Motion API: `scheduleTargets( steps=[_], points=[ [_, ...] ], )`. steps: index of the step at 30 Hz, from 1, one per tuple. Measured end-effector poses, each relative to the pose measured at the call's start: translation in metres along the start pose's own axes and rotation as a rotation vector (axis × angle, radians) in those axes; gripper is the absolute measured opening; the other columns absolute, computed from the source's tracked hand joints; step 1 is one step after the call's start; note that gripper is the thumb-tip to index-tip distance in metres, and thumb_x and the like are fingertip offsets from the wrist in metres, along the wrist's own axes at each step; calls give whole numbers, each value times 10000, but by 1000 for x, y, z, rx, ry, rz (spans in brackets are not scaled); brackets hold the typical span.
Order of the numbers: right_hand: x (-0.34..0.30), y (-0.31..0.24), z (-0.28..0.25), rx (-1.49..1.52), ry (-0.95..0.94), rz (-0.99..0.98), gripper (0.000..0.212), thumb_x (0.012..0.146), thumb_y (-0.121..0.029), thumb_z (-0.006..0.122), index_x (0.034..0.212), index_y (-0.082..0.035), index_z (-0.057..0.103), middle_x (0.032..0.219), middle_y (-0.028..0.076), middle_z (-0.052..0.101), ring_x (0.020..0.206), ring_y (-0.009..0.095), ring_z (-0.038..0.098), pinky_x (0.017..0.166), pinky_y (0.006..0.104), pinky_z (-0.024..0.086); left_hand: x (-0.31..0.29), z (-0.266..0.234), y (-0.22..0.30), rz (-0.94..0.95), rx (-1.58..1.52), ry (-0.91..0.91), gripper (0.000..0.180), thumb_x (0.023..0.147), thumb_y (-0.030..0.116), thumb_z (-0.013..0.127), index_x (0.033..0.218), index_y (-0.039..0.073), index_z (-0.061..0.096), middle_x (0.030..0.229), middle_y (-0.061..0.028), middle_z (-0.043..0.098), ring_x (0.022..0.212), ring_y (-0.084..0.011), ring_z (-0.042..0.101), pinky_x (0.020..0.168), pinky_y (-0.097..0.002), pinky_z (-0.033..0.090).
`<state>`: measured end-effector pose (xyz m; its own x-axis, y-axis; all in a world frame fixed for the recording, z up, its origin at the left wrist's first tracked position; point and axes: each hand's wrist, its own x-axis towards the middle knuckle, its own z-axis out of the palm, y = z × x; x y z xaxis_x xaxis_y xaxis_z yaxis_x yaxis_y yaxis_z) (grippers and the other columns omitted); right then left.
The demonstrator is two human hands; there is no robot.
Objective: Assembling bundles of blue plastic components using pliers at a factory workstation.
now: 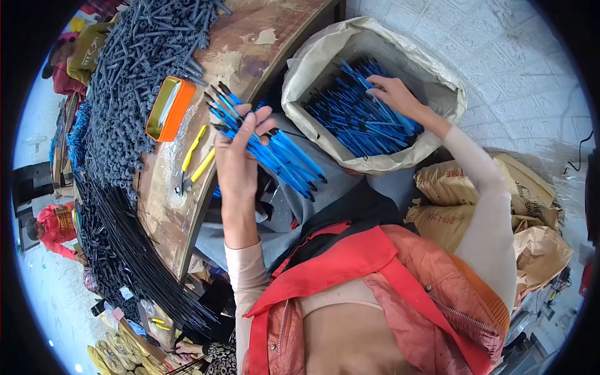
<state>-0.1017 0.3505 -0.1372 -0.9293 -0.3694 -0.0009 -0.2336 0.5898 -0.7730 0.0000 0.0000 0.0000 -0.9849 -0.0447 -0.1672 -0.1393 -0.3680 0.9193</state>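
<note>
My left hand is closed round a bundle of thin blue rods with black tips. The bundle slants across the palm above my lap, its upper ends fanned out near the table edge. At the right, my right hand reaches into a large pale sack with its mouth folded open. Inside lies a loose heap of similar blue rods. The fingers of that hand are bent together on a blue rod at the far side of the heap; part of the grip is hidden.
On the worn wooden table are heaped dark grey plastic parts, an orange box, yellow-handled pliers and long black rods. Brown paper sacks stand at my right. Other people are beyond the table.
</note>
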Motion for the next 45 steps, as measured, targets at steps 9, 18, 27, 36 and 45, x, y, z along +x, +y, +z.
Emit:
scheduleTargets(
  steps=[9,18,27,36,45],
  points=[
    [-53,-172,16,-266,361,-481,296,831,-106,689,1104,-26,605,919,119,600,706,276,587,654,370,487,-17,90,-27,210,126,51,312,802,25,735,1069,37,574,959,-21,662,816,-79,597,708,-215,452],
    [-67,-186,25,665,-95,40,176,917,-156,626,988,5,627,769,4,595,686,67,567,626,230,457,-16,63,-13,138,86,56,92,824,64,688,893,44,631,818,-27,654,730,-98,593,647,-234,434],
    [-41,-155,54,892,-214,102,470,983,-406,482,958,22,675,797,81,670,669,157,639,610,274,528,-27,35,-10,-22,-136,-167,254,940,104,555,1177,14,538,886,-91,640,798,-182,632,728,-322,535],
    [19,138,26,-724,-90,116,162,801,-156,598,879,-35,673,879,213,662,887,405,631,791,498,512,-69,40,40,-240,-64,-295,240,903,97,623,1111,33,519,978,-208,674,807,-257,681,732,-345,532],
    [-8,10,-26,-117,-44,-71,247,868,-237,657,927,-8,583,774,147,618,695,272,585,671,367,460,-26,36,6,-44,11,-83,226,935,101,584,1130,-12,587,972,-174,701,853,-228,687,697,-288,485]
  ],
)
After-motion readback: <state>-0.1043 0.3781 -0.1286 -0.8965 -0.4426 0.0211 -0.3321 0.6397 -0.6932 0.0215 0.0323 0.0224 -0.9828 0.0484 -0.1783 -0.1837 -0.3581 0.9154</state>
